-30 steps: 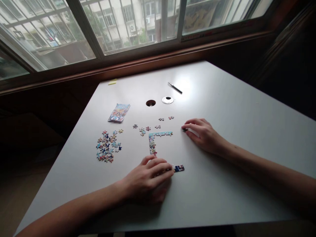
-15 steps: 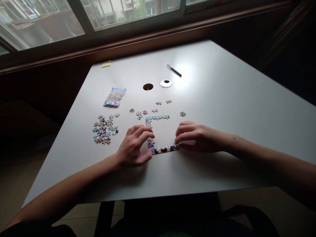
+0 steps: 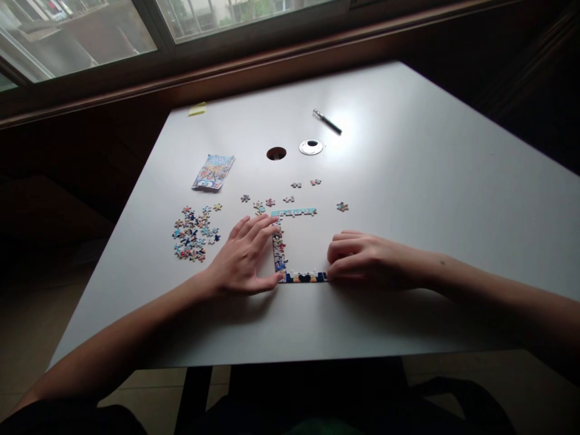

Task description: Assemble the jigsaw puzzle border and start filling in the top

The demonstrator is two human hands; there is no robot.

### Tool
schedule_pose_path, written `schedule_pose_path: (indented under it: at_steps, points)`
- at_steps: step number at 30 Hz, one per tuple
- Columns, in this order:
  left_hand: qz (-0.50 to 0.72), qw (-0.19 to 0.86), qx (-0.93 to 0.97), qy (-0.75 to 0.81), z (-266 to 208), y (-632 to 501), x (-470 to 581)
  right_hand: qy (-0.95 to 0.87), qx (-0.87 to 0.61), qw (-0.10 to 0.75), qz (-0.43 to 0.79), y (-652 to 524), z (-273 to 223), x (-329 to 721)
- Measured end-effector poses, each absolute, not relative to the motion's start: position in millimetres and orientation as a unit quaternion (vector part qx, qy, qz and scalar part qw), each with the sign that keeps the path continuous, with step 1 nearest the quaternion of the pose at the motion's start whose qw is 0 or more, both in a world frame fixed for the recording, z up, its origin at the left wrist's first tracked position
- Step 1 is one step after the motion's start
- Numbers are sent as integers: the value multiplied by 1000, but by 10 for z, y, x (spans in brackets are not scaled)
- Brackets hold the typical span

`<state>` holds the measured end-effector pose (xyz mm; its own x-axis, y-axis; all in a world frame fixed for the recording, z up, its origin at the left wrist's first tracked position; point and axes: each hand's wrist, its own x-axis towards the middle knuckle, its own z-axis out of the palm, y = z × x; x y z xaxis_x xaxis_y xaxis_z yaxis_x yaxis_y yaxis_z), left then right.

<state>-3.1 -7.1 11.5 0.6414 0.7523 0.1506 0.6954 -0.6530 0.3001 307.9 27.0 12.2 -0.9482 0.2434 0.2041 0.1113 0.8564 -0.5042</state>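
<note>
A partly joined jigsaw puzzle frame [image 3: 278,244] lies flat in front of me, with a top strip, a left side and a dark bottom strip. My left hand [image 3: 247,257] spreads along its left side, thumb at the lower left corner and fingertips near the upper left corner. At the right end of the bottom strip, the fingers of my right hand [image 3: 356,257] are curled together against the edge. Whatever they pinch is hidden. Several loose puzzle pieces [image 3: 289,199] lie beyond the top strip, and one piece [image 3: 342,206] lies apart to the right.
A pile of puzzle pieces [image 3: 193,235] lies left of my left hand. Behind it is a colourful printed packet [image 3: 214,172]. Farther back are a round hole [image 3: 276,153], a metal ring cover [image 3: 310,147], a pen [image 3: 327,121] and a yellow slip [image 3: 197,109] on the white table [image 3: 430,181].
My left hand has opened and stretched its fingers up along the frame's left side, which now looks straighter. The fingers of my right hand have curled in more at the bottom right end.
</note>
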Motion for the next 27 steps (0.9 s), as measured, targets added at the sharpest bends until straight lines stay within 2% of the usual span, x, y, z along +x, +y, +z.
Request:
schedule_pose_path:
  at_steps: [9,19,27]
  points:
    - [104,125,901,401,108,-80,-14,-953,-99,137,251,272,82,3054]
    - [131,117,901,396,80,-81,-23,-938,-114,176,275,286,82,3051]
    - [119,124,901,399,84,-83,-18,-940,-109,163,279,283,67,3048]
